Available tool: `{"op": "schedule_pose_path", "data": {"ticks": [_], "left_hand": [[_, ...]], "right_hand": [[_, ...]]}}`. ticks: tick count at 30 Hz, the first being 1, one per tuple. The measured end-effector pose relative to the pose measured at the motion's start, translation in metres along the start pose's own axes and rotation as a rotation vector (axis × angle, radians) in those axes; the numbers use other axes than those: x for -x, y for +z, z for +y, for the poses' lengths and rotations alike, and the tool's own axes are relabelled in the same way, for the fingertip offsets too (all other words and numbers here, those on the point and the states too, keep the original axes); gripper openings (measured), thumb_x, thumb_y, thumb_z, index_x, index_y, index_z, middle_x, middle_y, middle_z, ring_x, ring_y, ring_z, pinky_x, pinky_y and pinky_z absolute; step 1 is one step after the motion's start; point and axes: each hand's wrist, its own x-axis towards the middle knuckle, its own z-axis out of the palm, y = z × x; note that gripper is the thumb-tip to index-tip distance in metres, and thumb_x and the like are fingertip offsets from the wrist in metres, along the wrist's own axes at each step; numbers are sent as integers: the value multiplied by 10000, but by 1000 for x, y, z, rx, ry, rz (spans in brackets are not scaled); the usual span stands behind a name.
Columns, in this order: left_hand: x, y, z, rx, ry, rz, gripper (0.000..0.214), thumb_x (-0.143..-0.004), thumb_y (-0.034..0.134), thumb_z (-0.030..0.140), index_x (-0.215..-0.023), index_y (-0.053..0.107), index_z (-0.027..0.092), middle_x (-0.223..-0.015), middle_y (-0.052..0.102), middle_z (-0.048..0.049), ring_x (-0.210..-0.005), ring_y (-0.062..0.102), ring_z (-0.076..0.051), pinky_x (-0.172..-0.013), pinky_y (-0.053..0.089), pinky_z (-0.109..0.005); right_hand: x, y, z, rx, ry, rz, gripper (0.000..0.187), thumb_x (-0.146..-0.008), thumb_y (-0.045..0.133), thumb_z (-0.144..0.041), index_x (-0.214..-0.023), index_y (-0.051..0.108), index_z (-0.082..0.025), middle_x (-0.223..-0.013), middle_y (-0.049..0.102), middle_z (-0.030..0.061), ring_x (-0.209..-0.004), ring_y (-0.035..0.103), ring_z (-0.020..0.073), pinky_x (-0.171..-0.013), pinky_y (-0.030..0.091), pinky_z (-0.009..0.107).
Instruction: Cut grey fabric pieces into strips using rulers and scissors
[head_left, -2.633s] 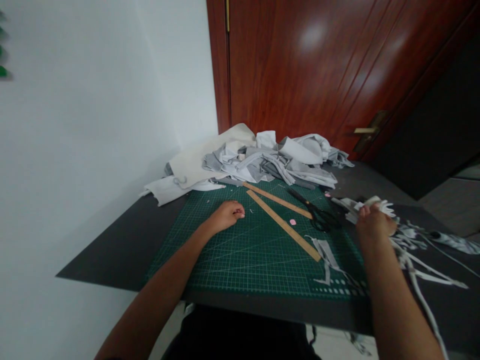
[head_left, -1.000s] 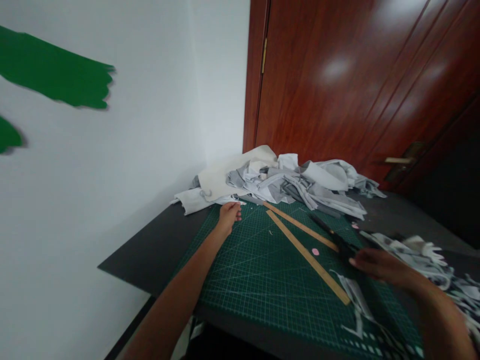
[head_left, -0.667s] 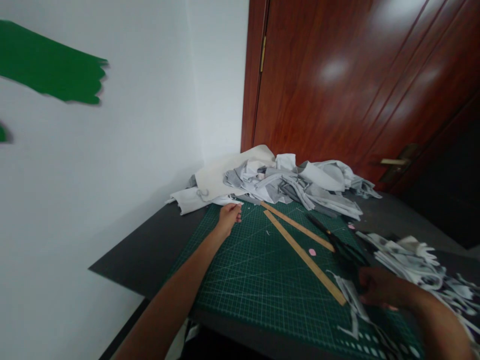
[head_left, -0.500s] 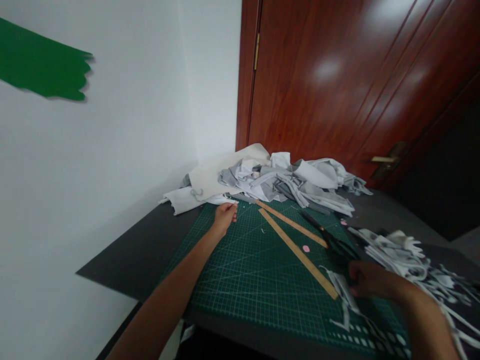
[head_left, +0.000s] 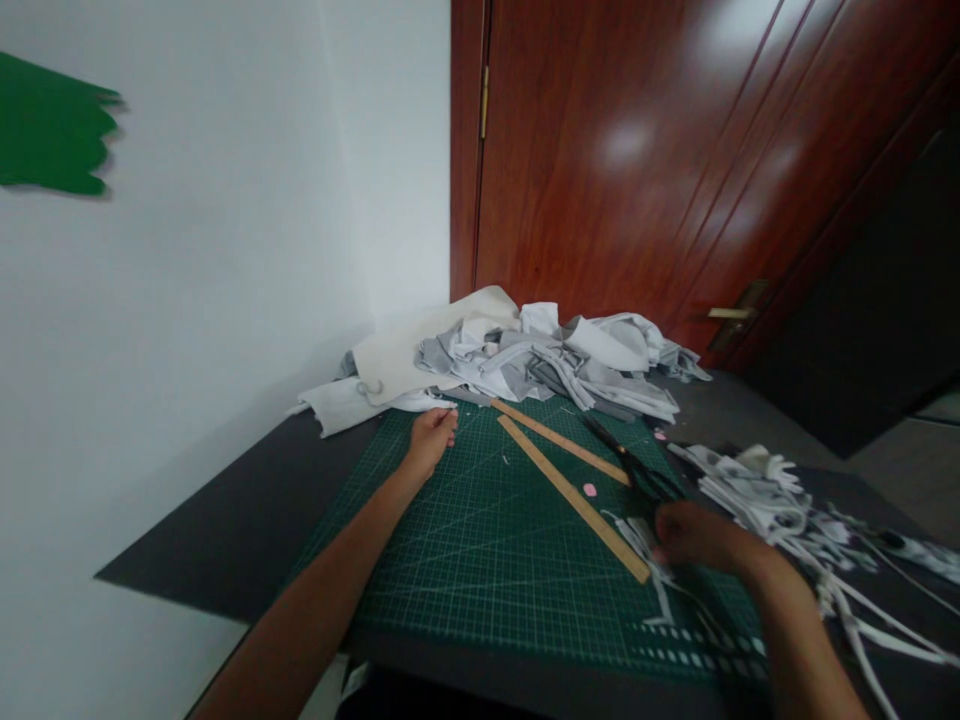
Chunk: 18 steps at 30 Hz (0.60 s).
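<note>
My left hand [head_left: 430, 440] lies on the far left part of a green cutting mat [head_left: 487, 540], fingers curled in, just short of the edge of a heap of grey and white fabric [head_left: 525, 350]. My right hand [head_left: 694, 535] is at the mat's right side with its fingers closed on a few thin grey fabric strips [head_left: 651, 545]. Black scissors [head_left: 626, 465] lie just beyond that hand. Two wooden rulers, a long one [head_left: 570, 495] and a second one behind it [head_left: 559, 440], lie slantwise across the mat.
The mat sits on a dark table [head_left: 247, 510] set against a white wall. A pile of cut strips [head_left: 765, 490] trails off to the right. A small pink piece [head_left: 589, 489] lies by the rulers. A red-brown door [head_left: 637, 150] stands behind the table.
My right hand came off the strip pile at the right and moved left onto the mat, down to the loose strips by the ruler's end. My left hand slid forward toward the fabric heap.
</note>
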Motion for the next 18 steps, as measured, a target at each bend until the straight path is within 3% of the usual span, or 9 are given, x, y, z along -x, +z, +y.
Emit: {"op": "schedule_pose_path", "data": {"ticks": [12, 18], "left_hand": [[0, 1, -6, -45, 61, -9, 364, -690, 756, 518, -718, 669, 165, -634, 618, -3, -528, 539, -115, -443, 431, -205], [-4, -1, -8, -45, 80, 2, 392, -717, 725, 556, -708, 630, 175, -653, 607, 1, -516, 536, -110, -437, 437, -207]], "right_hand": [[2, -10, 4, -90, -36, 44, 121, -691, 696, -329, -671, 657, -216, -664, 677, 6, -710, 631, 208, -627, 433, 284], [-2, -18, -6, -177, -156, 422, 361, -832, 543, -572, -752, 656, -238, -656, 647, 28, -641, 601, 235, -608, 436, 342]]}}
